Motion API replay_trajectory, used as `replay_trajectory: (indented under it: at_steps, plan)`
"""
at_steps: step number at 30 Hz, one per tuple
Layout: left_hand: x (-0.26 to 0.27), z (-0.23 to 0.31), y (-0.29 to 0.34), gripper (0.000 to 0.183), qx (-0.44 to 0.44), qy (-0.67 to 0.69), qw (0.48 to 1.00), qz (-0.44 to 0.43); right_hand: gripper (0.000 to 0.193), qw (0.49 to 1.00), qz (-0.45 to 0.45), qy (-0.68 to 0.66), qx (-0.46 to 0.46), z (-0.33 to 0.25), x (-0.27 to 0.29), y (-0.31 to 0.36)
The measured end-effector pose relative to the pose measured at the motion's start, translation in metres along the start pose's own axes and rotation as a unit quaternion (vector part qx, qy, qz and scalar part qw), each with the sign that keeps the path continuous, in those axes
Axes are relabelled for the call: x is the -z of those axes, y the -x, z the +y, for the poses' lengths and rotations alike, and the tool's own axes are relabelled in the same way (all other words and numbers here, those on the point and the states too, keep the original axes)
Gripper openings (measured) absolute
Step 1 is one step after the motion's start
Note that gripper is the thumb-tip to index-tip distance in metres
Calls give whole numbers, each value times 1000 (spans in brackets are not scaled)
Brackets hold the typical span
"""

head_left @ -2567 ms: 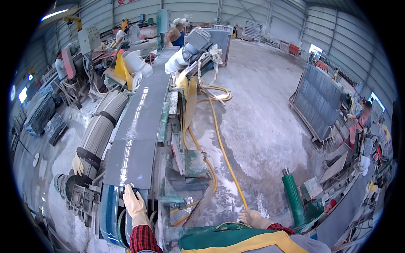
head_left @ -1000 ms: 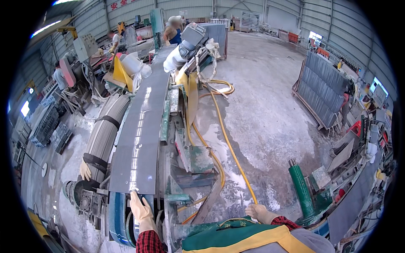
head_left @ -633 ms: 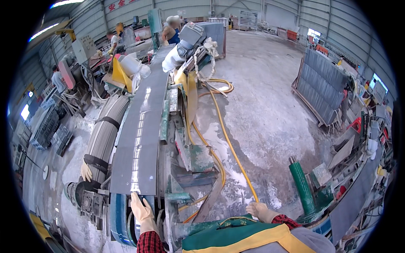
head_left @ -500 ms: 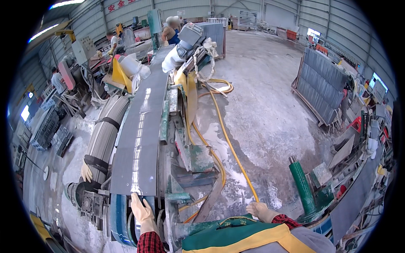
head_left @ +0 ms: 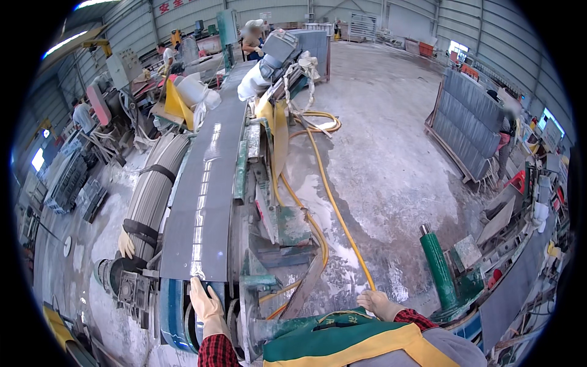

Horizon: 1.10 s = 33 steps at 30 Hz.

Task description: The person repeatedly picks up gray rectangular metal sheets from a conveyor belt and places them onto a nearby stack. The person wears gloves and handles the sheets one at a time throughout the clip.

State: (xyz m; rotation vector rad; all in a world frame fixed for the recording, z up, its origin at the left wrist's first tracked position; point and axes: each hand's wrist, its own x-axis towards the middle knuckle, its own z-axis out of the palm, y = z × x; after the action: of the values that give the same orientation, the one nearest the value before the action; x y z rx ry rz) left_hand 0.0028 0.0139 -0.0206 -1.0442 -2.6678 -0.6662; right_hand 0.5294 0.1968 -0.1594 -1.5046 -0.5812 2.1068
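My left hand [head_left: 206,306], in a pale glove, has its fingers stretched out and thumb apart. Its fingertips touch or nearly touch the near edge of a long grey slab [head_left: 177,248], which lies on a conveyor with a blue belt [head_left: 174,315]. My right hand [head_left: 380,304], gloved too, is to the right in front of my green and yellow apron [head_left: 342,342]. Its fingers point left, loosely bent, and nothing shows in them. A yellow hose [head_left: 339,214] runs along the floor and passes out of sight behind that hand.
Left of the conveyor lies a strapped ribbed roll [head_left: 156,189] with a glove [head_left: 126,244] on it. A motor unit [head_left: 275,58] overhangs the slab's far part. A green cylinder [head_left: 437,266] stands right; beyond it a rack of grey slabs [head_left: 465,119]. Several people work around.
Both my hands stay nearly in place. A person has come into view beside the slab rack at right. The person at the conveyor's far end has shifted posture, and the view has moved slightly.
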Motion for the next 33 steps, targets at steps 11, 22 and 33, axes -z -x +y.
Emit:
replay_trajectory:
  at_steps: [11,22,33]
  plan:
    - [9,4,4,50,10,1,1000,-10,32,1000,-18,-9,3,3,6,-6]
    - [12,3,11,51,3,20,1000,7,29,999,6,-29,-12,1,3,-7]
    - [14,-1,17,51,6,20,1000,-2,29,1000,11,-14,-20,2,5,-10]
